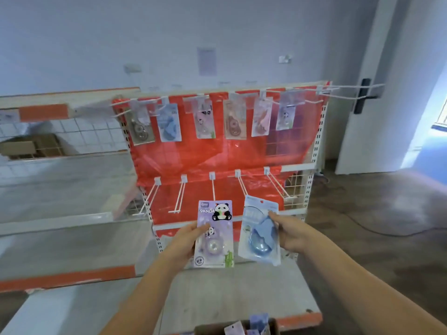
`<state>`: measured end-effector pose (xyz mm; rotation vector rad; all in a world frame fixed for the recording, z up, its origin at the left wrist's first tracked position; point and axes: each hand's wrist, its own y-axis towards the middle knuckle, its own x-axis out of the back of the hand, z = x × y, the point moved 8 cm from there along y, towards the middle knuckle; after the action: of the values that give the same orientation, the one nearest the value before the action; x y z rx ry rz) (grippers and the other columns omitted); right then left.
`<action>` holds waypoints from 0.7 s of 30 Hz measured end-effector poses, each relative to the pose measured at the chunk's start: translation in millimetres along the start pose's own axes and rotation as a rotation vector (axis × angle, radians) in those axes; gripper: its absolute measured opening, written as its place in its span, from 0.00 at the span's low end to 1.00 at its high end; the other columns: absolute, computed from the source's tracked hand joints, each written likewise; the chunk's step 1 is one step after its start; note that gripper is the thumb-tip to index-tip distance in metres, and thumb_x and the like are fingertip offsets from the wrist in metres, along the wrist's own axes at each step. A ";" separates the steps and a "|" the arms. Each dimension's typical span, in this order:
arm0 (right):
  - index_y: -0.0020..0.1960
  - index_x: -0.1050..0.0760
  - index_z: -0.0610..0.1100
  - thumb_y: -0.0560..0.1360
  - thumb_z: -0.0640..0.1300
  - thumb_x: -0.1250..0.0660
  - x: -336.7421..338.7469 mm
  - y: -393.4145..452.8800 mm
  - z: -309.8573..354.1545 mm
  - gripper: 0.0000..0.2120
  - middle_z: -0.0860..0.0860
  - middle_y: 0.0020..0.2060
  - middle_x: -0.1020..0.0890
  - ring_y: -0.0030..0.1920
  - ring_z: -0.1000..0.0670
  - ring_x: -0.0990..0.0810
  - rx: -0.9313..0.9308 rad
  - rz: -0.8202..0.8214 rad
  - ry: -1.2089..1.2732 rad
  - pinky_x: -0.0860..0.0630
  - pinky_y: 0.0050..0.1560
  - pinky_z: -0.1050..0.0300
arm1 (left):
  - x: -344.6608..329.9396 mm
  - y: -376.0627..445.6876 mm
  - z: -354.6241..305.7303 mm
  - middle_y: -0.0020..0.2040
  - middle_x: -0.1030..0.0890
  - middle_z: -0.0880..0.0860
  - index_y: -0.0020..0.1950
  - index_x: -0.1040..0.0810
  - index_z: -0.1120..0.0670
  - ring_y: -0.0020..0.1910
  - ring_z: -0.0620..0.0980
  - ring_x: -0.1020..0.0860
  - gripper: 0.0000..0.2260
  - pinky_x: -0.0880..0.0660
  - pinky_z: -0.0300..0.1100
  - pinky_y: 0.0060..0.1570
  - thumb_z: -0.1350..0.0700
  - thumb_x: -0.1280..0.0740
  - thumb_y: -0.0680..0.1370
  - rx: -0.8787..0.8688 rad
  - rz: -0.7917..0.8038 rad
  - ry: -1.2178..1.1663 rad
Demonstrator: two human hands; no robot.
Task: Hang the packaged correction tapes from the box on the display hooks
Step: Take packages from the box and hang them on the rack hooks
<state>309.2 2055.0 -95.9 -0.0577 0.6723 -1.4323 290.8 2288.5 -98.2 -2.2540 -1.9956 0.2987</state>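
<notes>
Lower hooks [212, 187]: five bare prongs at 12 o'clock, open gaps between. Upper row [200, 117]: hanging packages occupy the hooks.

Purple panda pkg [214, 234], blue pkg [260, 234]

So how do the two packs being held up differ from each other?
The purple panda pack, gripped by the left hand, shows a cartoon panda and stands nearly upright. The blue pack, gripped by the right hand, is plainer and leans left at its foot. Both are carded correction tapes, raised before the bare lower hooks.
</notes>
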 end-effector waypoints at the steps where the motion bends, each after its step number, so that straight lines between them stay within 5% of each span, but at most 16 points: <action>1: 0.47 0.25 0.38 0.81 0.41 0.42 -3.6 -2.3 7.9 0.10 0.44 0.38 0.18 0.41 0.47 0.20 -0.002 -0.002 -0.012 0.20 0.35 0.57 | -1.3 -0.4 -11.1 0.56 0.17 0.50 0.58 0.19 0.54 0.57 0.47 0.20 0.15 0.27 0.45 0.58 0.48 0.31 0.75 -0.031 -0.004 0.021; 6: 0.45 0.28 0.37 0.77 0.35 0.41 -22.6 -15.4 26.7 0.05 0.43 0.38 0.23 0.38 0.47 0.22 -0.018 -0.001 -0.055 0.20 0.31 0.59 | -6.1 -2.0 -42.4 0.55 0.18 0.48 0.59 0.21 0.55 0.53 0.40 0.22 0.10 0.28 0.33 0.43 0.55 0.35 0.79 -0.084 -0.015 0.037; 13: 0.49 0.26 0.36 0.78 0.38 0.37 -43.4 -11.6 39.6 0.05 0.42 0.42 0.20 0.42 0.45 0.20 0.049 0.040 -0.018 0.19 0.35 0.56 | 21.3 -6.3 -56.5 0.57 0.17 0.53 0.58 0.19 0.50 0.59 0.58 0.22 0.21 0.29 0.61 0.63 0.41 0.27 0.70 -0.109 -0.080 0.030; 18: 0.55 0.24 0.36 0.76 0.44 0.33 -41.4 -8.0 47.9 0.12 0.40 0.49 0.19 0.48 0.42 0.20 0.079 0.066 0.036 0.26 0.59 0.46 | 32.1 -0.7 -66.2 0.55 0.17 0.54 0.52 0.17 0.52 0.61 0.59 0.23 0.28 0.33 0.61 0.67 0.37 0.22 0.59 -0.180 -0.104 -0.037; 21: 0.55 0.23 0.38 0.76 0.44 0.32 -35.3 -11.8 58.3 0.12 0.41 0.47 0.18 0.46 0.42 0.20 0.148 0.038 0.027 0.24 0.56 0.46 | 26.9 -0.9 -77.9 0.55 0.17 0.52 0.51 0.17 0.50 0.61 0.55 0.23 0.21 0.33 0.59 0.67 0.40 0.25 0.65 -0.217 -0.114 -0.063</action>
<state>325.8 2065.0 -29.5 0.0892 0.5848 -1.4445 310.4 2318.6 -24.0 -2.2658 -2.2799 0.1499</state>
